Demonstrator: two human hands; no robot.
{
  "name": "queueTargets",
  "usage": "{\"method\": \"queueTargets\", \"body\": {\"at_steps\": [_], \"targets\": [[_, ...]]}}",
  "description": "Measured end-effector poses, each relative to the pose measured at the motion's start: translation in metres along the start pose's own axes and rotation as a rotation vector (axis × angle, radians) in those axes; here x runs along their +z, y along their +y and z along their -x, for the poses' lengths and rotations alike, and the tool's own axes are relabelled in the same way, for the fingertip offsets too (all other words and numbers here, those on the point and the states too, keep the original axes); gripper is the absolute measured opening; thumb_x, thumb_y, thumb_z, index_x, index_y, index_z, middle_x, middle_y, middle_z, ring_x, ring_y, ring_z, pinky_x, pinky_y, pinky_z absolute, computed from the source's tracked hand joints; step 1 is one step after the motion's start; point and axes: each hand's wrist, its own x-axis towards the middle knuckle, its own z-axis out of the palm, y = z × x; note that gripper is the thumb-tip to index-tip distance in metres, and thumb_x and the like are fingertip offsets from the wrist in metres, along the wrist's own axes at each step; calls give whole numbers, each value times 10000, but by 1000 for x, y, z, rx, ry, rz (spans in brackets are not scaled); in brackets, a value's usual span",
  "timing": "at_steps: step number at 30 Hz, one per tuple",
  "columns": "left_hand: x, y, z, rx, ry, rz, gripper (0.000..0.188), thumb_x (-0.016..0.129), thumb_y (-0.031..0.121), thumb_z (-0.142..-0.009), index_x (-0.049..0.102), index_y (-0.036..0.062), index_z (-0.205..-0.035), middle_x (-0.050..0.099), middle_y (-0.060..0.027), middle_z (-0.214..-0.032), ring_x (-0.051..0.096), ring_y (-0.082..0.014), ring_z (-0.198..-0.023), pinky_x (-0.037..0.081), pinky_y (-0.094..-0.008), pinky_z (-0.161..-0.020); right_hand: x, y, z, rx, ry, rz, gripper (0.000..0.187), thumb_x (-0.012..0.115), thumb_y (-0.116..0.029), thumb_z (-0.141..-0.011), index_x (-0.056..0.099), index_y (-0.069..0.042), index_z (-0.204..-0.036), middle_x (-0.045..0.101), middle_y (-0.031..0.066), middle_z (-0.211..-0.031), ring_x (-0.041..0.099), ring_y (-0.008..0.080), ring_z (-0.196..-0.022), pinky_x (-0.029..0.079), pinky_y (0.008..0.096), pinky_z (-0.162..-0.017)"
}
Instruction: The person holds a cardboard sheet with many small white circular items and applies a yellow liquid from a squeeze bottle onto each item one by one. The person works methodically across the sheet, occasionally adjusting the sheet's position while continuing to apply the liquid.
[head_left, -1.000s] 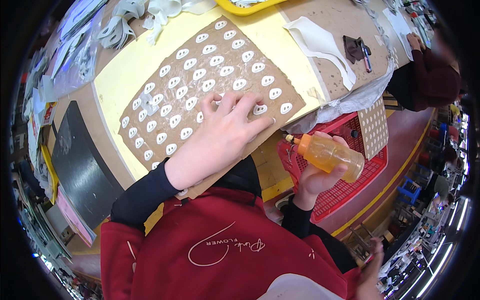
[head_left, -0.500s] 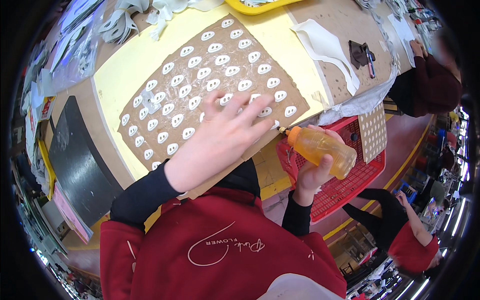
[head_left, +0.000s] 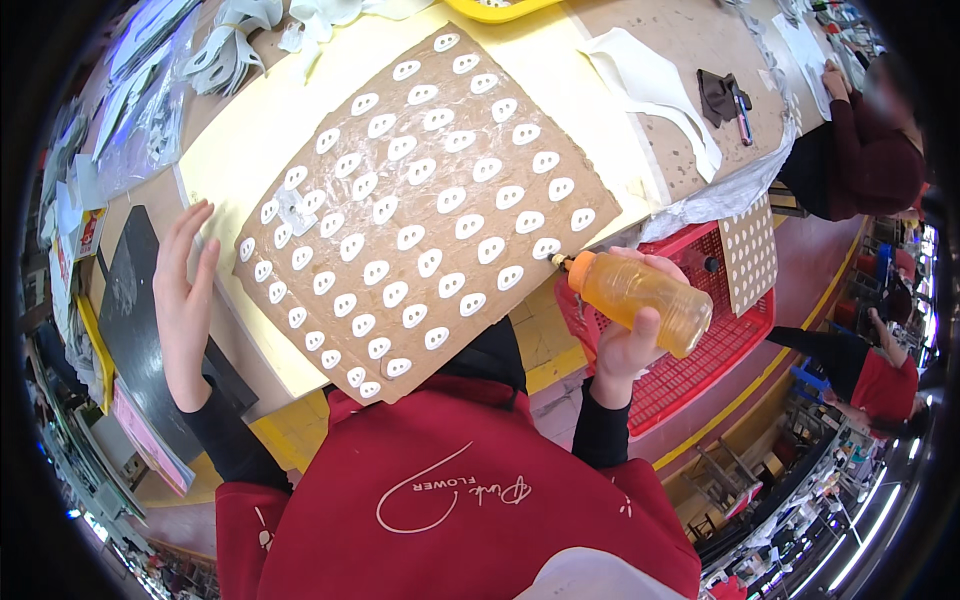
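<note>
My right hand [head_left: 628,345] is wrapped round a clear plastic squeeze bottle [head_left: 648,302] with an orange cap and amber liquid inside. The bottle lies tilted, its narrow dark nozzle close to the right edge of a brown cardboard sheet [head_left: 403,265]. Rows of small white oval pieces [head_left: 411,237], each with two holes, cover this sheet. A clear strip [head_left: 296,214] lies among the pieces on its left side. Off the sheet's left edge, my left hand [head_left: 183,300] is raised with fingers stretched out, holding nothing.
Under the sheet is a pale yellow table covering [head_left: 600,120]. A white fabric piece [head_left: 650,90], a dark cloth [head_left: 716,98] and a pen [head_left: 743,120] lie to the right. A red basket [head_left: 690,375] stands beside the table, holding another dotted sheet [head_left: 750,255]. Co-workers are at right.
My left hand has lifted off the middle of the cardboard sheet and swung left past its edge. The bottle stays in my right hand, nearly unmoved. A person at right has shifted away.
</note>
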Motion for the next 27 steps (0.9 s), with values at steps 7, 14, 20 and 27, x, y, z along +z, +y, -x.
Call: {"method": "queueTargets", "body": {"at_steps": [7,14,20,27], "targets": [[7,-27,15,-131,-70,140,342,620,40,-837,601,34,-1179,560,-47,-1160,490,-134,-847,422,-251,-804,4,-4,4,-15,-29,29,655,618,-529,-832,481,25,-1153,623,248,-1006,636,324,-954,542,397,-806],[9,-28,15,-139,-69,195,336,630,47,-826,611,37,-1161,540,-31,-1100,472,-128,-843,403,-239,-788,11,-8,9,-45,-55,61,649,665,-494,-813,472,29,-1146,616,253,-1030,635,334,-974,545,422,-828],[5,-28,17,-89,-130,233,334,632,43,-813,615,35,-1146,536,-43,-1064,480,-155,-886,388,-257,-826,14,-12,11,-35,-116,31,691,783,-425,-756,446,3,-1181,598,246,-1110,602,303,-1041,515,396,-867],[6,-27,16,-85,-134,242,322,635,25,-786,619,20,-1108,535,-57,-925,476,-160,-854,384,-262,-795,22,-20,2,-88,-164,172,670,790,-369,-764,452,8,-1203,606,218,-1092,604,286,-1030,501,390,-889]]}}
